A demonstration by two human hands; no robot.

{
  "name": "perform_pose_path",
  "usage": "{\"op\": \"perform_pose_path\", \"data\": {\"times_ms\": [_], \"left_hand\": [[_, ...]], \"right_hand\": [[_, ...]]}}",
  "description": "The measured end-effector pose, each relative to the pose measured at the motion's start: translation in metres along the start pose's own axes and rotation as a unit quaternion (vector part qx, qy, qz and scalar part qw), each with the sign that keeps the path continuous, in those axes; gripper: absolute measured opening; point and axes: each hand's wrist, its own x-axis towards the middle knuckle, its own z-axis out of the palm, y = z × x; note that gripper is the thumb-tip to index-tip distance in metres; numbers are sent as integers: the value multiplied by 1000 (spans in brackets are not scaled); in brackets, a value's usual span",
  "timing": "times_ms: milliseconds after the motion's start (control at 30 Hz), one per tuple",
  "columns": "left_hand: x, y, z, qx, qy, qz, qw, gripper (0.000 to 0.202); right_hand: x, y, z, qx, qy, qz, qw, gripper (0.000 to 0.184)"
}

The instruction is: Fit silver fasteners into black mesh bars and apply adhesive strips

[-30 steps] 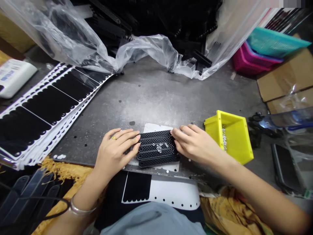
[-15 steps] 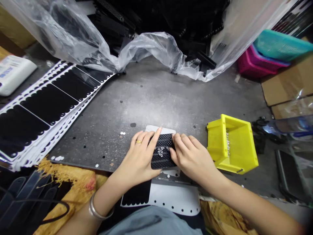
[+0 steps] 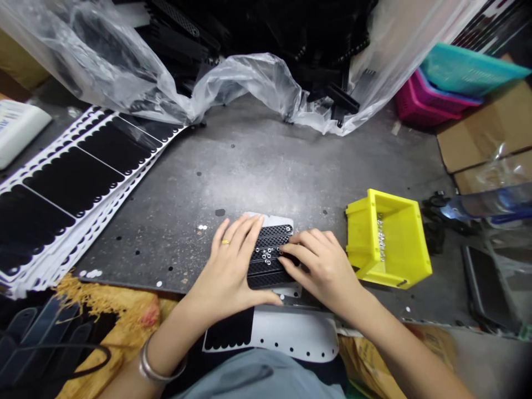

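Observation:
A row of black perforated plastic strips (image 3: pixel 270 252) lies on a white sheet on the grey metal table (image 3: pixel 266 160). Several small silver nuts (image 3: pixel 266 254) rest on top of the strips. My left hand (image 3: pixel 230 266) lies flat over the strips' left half, fingers stretched out, a ring on one finger. My right hand (image 3: pixel 320 266) is at their right end with its fingers bent and the fingertips down on the strips near the nuts.
A yellow bin (image 3: pixel 388 238) holding small silver nuts stands just right of my hands. Stacked white sheets with black cut-outs (image 3: pixel 75 183) fill the left. A clear plastic bag of black parts (image 3: pixel 257 55) lies behind. Pink and teal baskets (image 3: pixel 440 83) and cardboard are at the far right.
My left hand slid right from the strips' left end until it covers their left half. My right hand's fingers curled and moved onto the strips beside the nuts.

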Motion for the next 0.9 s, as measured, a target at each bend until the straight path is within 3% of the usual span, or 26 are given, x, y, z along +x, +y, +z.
{"op": "perform_pose_path", "data": {"times_ms": [100,133,267,433,667,900], "left_hand": [[-4,-4,-12,14,59,20,998,38],[-5,-6,-15,21,66,37,997,22],[-2,-7,-19,56,61,92,992,19],[-3,-8,-23,96,77,84,989,17],[-26,-16,-30,160,133,48,977,16],[-36,-13,-23,165,152,40,974,21]], "right_hand": [[-5,4,8,59,5,30,998,13],[-5,6,10,64,13,36,997,13],[-3,20,11,10,58,27,998,13],[-5,28,8,-35,47,-45,997,14],[-16,26,9,-108,57,-96,988,24],[-18,16,7,-86,31,-47,995,28]]}}
